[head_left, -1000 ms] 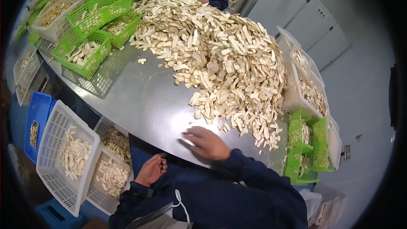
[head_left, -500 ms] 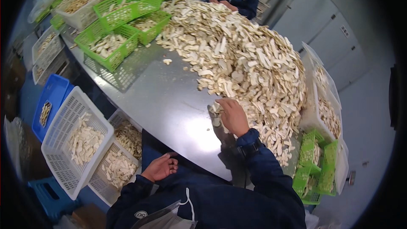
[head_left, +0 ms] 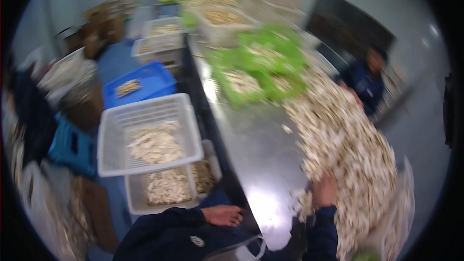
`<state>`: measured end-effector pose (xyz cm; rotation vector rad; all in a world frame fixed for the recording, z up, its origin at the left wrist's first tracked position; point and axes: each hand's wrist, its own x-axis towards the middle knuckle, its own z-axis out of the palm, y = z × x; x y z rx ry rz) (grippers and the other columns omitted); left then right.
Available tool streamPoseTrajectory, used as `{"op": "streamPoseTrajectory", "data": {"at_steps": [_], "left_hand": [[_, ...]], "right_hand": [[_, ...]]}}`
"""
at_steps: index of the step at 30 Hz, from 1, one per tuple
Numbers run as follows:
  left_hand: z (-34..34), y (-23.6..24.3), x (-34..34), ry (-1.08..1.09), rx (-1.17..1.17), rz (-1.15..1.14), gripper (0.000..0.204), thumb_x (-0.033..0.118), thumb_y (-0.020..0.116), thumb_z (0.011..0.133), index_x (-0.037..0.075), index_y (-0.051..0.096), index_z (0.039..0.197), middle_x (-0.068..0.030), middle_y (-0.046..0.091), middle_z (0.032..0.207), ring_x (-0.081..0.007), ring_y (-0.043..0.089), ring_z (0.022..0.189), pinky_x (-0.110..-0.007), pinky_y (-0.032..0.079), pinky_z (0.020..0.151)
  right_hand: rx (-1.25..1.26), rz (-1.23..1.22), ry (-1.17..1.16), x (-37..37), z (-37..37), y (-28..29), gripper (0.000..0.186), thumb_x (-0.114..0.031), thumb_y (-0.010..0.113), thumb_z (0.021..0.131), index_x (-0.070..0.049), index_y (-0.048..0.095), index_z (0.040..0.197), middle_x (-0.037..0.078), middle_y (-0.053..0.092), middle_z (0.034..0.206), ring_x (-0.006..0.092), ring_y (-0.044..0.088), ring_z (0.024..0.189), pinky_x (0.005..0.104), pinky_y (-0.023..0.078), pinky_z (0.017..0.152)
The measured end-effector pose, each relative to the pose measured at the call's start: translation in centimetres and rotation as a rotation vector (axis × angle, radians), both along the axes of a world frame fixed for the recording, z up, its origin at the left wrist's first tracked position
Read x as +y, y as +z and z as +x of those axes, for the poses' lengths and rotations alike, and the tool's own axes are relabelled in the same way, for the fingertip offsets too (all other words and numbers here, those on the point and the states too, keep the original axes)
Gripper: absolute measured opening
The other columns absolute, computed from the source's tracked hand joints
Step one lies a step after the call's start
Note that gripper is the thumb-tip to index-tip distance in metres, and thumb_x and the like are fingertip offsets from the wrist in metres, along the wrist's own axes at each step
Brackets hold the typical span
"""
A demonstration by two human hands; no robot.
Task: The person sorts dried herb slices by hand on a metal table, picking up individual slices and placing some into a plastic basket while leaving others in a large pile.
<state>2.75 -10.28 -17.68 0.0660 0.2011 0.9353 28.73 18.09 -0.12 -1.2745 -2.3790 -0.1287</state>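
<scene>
A large heap of pale, brown-edged dried mushroom slices (head_left: 353, 164) covers the right side of the steel table (head_left: 241, 145). My right hand (head_left: 325, 190) is down at the heap's near left edge, touching it; motion blur hides its fingers. Beside that hand, a small cluster of slices (head_left: 303, 204) lies on the bare metal. My left hand (head_left: 223, 215) is held low at the table's near edge, fingers loosely bent, with nothing in it. A white perforated basket (head_left: 150, 108) holding slices stands left of the table, above another basket of slices (head_left: 133, 195).
Several green baskets (head_left: 237, 99) of slices stand at the table's far end, near a white crate (head_left: 217, 34). A blue tray (head_left: 113, 99) and a blue stool (head_left: 72, 147) are at left. A co-worker (head_left: 365, 82) in dark clothes is across the heap.
My view has swung left, so the table and heap sit further right. My right hand stays at the heap's edge. My left hand has turned from palm up.
</scene>
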Motion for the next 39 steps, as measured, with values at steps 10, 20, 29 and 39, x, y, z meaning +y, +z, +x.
{"op": "streamPoseTrajectory", "data": {"at_steps": [10,20,29,39], "left_hand": [[-1.0,0.7,-1.4,0.104,0.048,0.007,0.042,0.031,0.047,0.105,0.004,0.048,0.137,-0.0134,0.063,0.112,-0.0246,0.063,0.102,-0.039,0.051,0.094],[0.0,2.7,0.9,0.001,0.117,-0.096,0.032,0.029,0.048,0.106,0.007,0.053,0.129,-0.0128,0.063,0.105,-0.0253,0.061,0.098,-0.039,0.051,0.087],[-0.9,3.3,-0.4,0.057,0.250,-0.026,0.036,0.029,0.048,0.105,0.008,0.047,0.135,-0.0101,0.061,0.106,-0.0225,0.061,0.098,-0.039,0.050,0.089],[-1.5,7.6,-0.6,0.061,0.418,0.021,0.034,0.019,0.049,0.105,0.001,0.048,0.133,-0.0111,0.060,0.101,-0.0223,0.061,0.094,-0.036,0.051,0.085]], "right_hand": [[0.075,-0.226,0.189,-2.5,-1.6,0.0,0.049,0.002,0.056,0.077,-0.009,0.062,0.125,0.020,0.063,0.120,0.0415,0.061,0.106,0.0459,0.051,0.091],[0.042,-0.175,0.076,1.7,-0.5,1.2,0.047,-0.015,0.065,0.084,-0.013,0.059,0.131,0.016,0.062,0.124,0.0358,0.060,0.109,0.0441,0.049,0.094],[-0.044,-0.236,-0.138,7.2,-5.1,-1.0,0.048,-0.041,0.070,0.083,-0.025,0.063,0.128,0.014,0.044,0.149,0.0413,0.046,0.130,0.0515,0.042,0.105],[-0.006,-0.306,0.239,0.5,-0.7,2.5,0.040,-0.016,0.068,0.083,-0.016,0.064,0.123,0.011,0.061,0.127,0.0339,0.061,0.111,0.0418,0.051,0.094]]}}
